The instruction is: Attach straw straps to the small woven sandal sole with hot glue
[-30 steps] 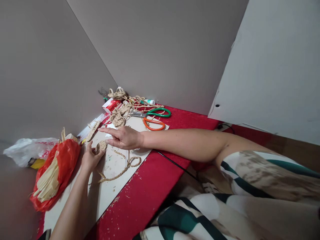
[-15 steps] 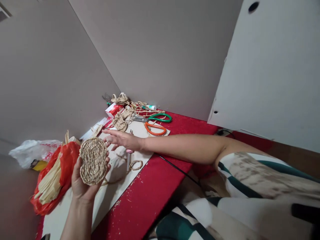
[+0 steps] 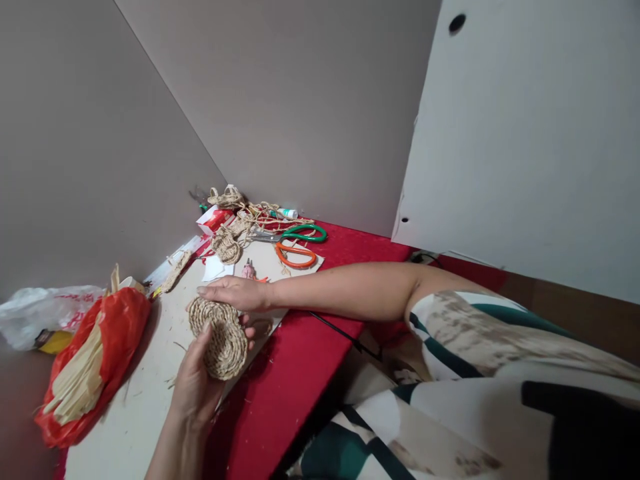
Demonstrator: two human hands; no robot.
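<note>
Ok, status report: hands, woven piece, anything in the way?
Left hand gripping woven piece, thumb on top. Right hand at its upper edge. Scissors beyond, touching neither hand.

So the woven piece (image 3: 227, 343) is straw-tan all over, with braided rows making a looped, ringed pattern. The scissors (image 3: 300, 264) have mismatched handles lol, one green, one orange, plus silvery blades. The worktop (image 3: 280, 393) is deep red, the board (image 3: 120, 427) off-white. The plastic bag (image 3: 131, 317) is orangey red, the straw strips (image 3: 77, 383) pale cream. The clothing (image 3: 345, 437) is patchy white, dark green and brownish beige. Walls (image 3: 280, 100) are plain grey.
</note>
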